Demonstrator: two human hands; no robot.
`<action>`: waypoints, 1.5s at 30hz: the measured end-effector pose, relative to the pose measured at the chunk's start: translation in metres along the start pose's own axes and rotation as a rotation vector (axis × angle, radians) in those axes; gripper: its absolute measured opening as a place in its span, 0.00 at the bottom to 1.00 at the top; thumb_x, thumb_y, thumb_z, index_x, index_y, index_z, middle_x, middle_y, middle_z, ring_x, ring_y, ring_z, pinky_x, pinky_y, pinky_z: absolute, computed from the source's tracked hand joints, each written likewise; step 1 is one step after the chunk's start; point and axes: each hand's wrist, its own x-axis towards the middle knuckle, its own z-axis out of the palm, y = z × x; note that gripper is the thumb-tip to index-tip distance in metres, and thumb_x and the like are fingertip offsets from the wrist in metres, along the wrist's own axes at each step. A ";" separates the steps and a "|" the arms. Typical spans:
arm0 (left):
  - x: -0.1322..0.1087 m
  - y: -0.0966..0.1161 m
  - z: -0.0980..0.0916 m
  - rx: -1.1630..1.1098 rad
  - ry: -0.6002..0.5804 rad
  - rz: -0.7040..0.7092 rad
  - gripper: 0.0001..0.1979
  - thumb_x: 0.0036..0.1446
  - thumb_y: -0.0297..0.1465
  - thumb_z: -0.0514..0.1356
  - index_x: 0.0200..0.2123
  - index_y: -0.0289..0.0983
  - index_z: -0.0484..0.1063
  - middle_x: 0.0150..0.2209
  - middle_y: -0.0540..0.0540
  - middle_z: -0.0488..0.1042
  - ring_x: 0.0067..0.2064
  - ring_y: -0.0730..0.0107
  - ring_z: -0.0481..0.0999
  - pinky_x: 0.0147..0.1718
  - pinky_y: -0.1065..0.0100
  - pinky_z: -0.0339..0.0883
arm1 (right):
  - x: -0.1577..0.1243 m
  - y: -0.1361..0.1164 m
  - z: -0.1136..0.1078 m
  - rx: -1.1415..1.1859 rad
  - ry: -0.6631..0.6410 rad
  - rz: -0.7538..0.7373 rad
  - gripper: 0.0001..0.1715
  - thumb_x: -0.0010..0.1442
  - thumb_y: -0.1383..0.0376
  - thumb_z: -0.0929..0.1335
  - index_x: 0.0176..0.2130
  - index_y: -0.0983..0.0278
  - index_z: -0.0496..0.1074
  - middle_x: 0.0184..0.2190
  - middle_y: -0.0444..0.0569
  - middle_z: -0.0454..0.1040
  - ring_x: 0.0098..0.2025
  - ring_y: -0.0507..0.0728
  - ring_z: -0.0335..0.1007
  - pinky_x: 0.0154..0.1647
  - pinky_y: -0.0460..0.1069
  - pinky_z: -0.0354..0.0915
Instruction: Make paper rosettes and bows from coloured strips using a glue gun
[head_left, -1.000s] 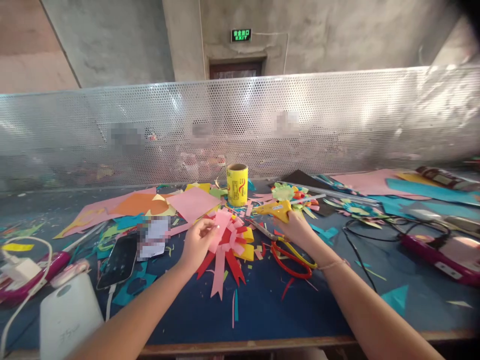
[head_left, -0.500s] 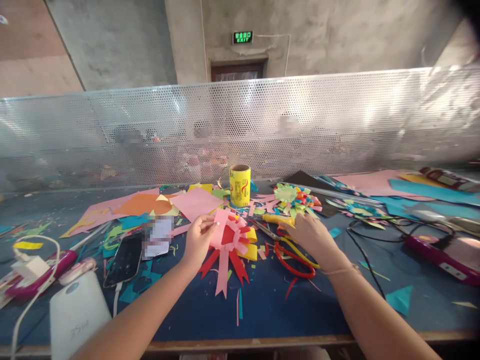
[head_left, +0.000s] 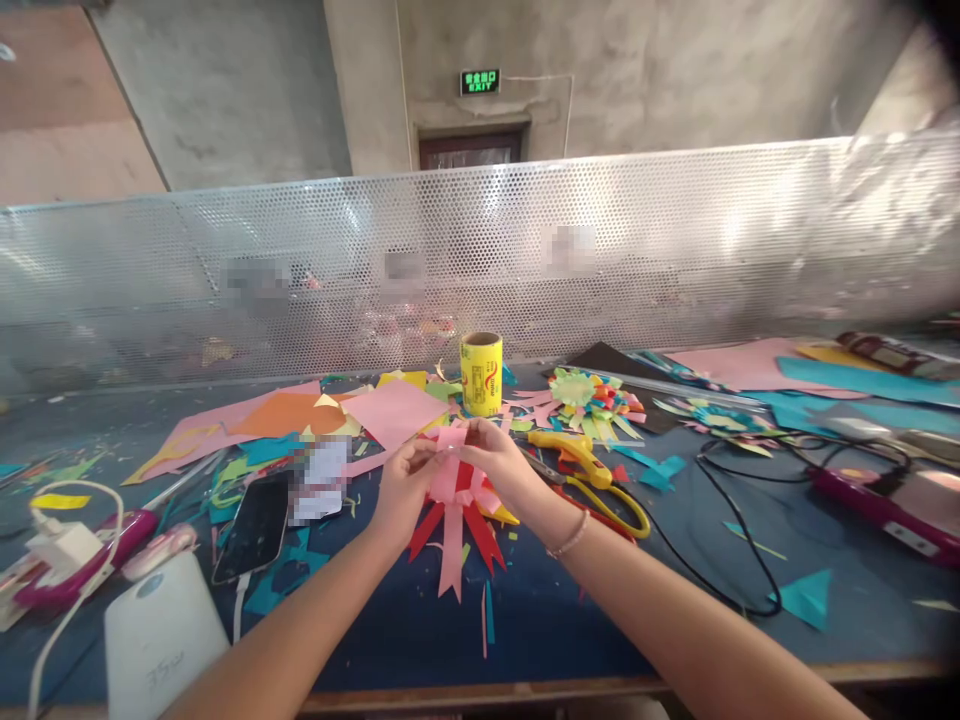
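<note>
Above the table's middle, my left hand (head_left: 405, 478) pinches the left edge of a pink paper strip (head_left: 451, 440). My right hand (head_left: 501, 462) has its fingers closed on the strip's other side, close to my left fingertips. The strip belongs to a pink and red paper rosette (head_left: 454, 500), whose notched tails hang toward me. Part of the rosette is hidden behind my right hand. Just right of that hand lie a yellow glue gun (head_left: 576, 455) and scissors (head_left: 628, 508) with red and yellow handles, neither of them touched.
A yellow tape roll (head_left: 481, 378) stands behind my hands. Finished-looking paper rosettes (head_left: 592, 395) lie right of it. Phones (head_left: 253, 525), a white power bank (head_left: 161, 630) and cables occupy the left; a black cable (head_left: 720, 560) loops at right. A perforated metal screen (head_left: 480, 260) borders the table's back.
My right hand has left the yellow glue gun and moved left to the pink strip, where its fingers have closed. My left hand keeps its hold, with the rosette slightly shifted.
</note>
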 end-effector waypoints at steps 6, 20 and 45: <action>-0.004 0.006 0.004 0.074 -0.052 0.013 0.08 0.49 0.34 0.65 0.31 0.36 0.73 0.32 0.48 0.77 0.36 0.70 0.75 0.38 0.71 0.65 | -0.003 0.001 0.003 0.276 -0.022 0.035 0.14 0.42 0.64 0.74 0.25 0.62 0.65 0.25 0.40 0.66 0.30 0.50 0.62 0.35 0.47 0.59; -0.007 0.013 0.009 0.168 -0.068 0.032 0.08 0.47 0.34 0.65 0.27 0.36 0.71 0.28 0.49 0.75 0.33 0.68 0.75 0.35 0.69 0.66 | -0.010 -0.007 0.004 0.252 0.017 0.004 0.15 0.40 0.60 0.75 0.24 0.61 0.66 0.25 0.41 0.66 0.30 0.51 0.60 0.33 0.46 0.59; -0.008 0.016 0.011 0.132 -0.025 0.009 0.12 0.44 0.34 0.67 0.29 0.37 0.68 0.29 0.50 0.72 0.33 0.70 0.73 0.34 0.70 0.65 | -0.011 -0.001 -0.001 0.230 0.054 0.001 0.13 0.43 0.62 0.71 0.24 0.61 0.63 0.25 0.41 0.63 0.31 0.51 0.59 0.34 0.46 0.59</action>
